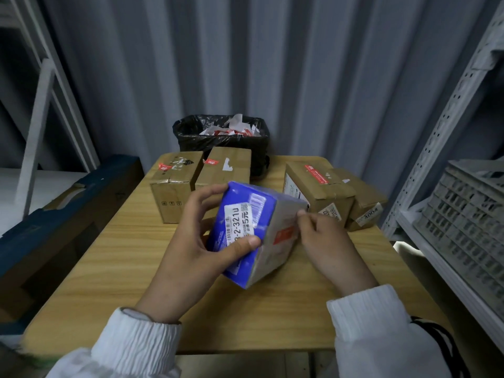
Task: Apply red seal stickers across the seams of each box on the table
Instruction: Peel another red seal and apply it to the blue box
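A blue and white box (246,214) with a white barcode label is tilted above the middle of the wooden table (109,257). My left hand (196,241) grips it, thumb on the label and fingers round its far edge. A red seal sticker (283,234) lies on the box's pale side face. My right hand (324,241) touches that face beside the sticker, fingertips at the box's right edge. Two cardboard boxes (174,186) (226,167) at the back left carry red stickers. A third (316,186) at the right has a long red one.
A smaller cardboard box (365,203) sits at the far right of the table. A black-lined bin (221,135) with paper scraps stands behind the table. Metal shelving with a grey crate (469,214) is to the right, and a dark carton (68,214) lies at the left.
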